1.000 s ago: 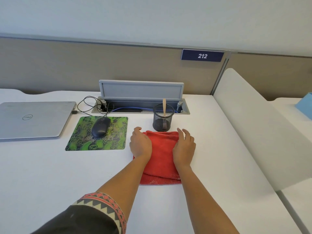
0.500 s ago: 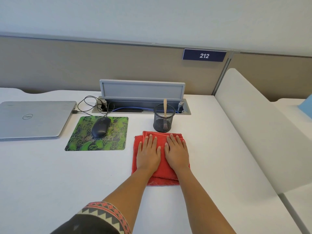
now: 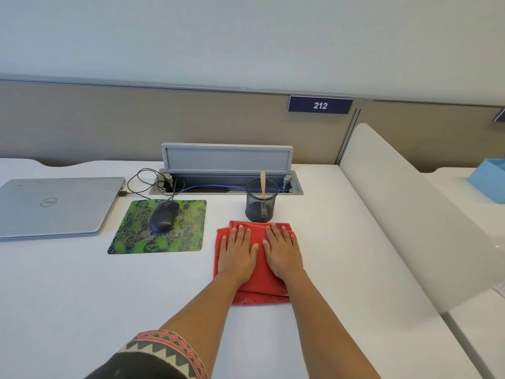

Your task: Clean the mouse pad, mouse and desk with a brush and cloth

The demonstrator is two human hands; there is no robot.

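A folded red cloth (image 3: pixel 261 295) lies on the white desk (image 3: pixel 82 296), just in front of a black mesh cup (image 3: pixel 260 207). My left hand (image 3: pixel 238 254) and my right hand (image 3: pixel 282 253) rest flat on the cloth side by side, fingers spread and palms down. A wooden brush handle (image 3: pixel 263 184) stands in the cup. To the left, a black wired mouse (image 3: pixel 164 216) sits on a green patterned mouse pad (image 3: pixel 185 239).
A closed silver laptop (image 3: pixel 54 206) lies at the far left. An open grey cable box (image 3: pixel 226 170) with cables is behind the cup. A white divider panel (image 3: pixel 410 214) runs along the right, with a blue box (image 3: pixel 489 181) beyond it.
My hands went from cupping the cloth's sides to lying flat on top of it. The cloth is now flatter and folded neatly.
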